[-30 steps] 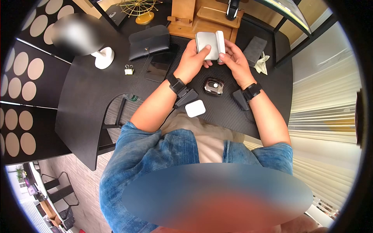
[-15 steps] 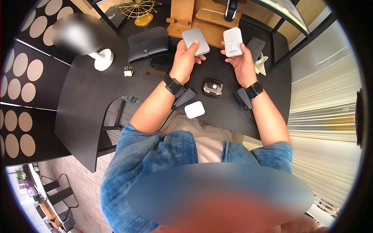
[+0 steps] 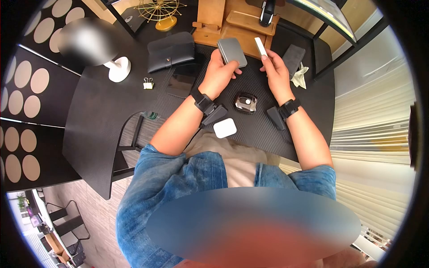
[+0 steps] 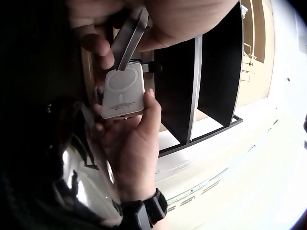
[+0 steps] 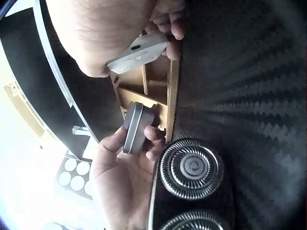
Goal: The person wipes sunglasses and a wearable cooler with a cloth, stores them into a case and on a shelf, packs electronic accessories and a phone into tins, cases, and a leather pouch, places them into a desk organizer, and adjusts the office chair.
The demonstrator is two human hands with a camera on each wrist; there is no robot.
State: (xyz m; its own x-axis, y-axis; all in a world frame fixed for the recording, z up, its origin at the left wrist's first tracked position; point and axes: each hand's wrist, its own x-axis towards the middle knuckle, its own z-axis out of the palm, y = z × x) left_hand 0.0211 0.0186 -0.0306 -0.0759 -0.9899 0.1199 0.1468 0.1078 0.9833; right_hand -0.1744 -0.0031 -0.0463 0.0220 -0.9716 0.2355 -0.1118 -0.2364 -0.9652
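Supervisor: State the arms' pose.

Inspector: Both forearms slant in over the near edge of the desk (image 3: 94, 116) and converge towards its far edge. The hands are apart.

Supervisor: The left hand (image 3: 216, 78)?

Inspector: It pinches a grey case (image 3: 233, 52), thumb bent over the near end, other fingers underneath. The case is over the desk, short of the wooden stand (image 3: 210, 12) at the far edge.

Supervisor: And the right hand (image 3: 277, 73)?

Inspector: It pinches a white power bank (image 3: 260, 46) by its lower end, thumb along one side. The head view shows the power bank edge-on; the left wrist view shows a ring on its flat face. It is to the right of the grey case, not touching it.

Supervisor: Nearby items?

Inspector: A small dark glossy item (image 3: 245, 103) lies between the wrists, a white box (image 3: 225, 128) at the near edge. A black wallet (image 3: 171, 51) lies left of the hands; a cloth (image 3: 300, 77) lies towards the right edge.
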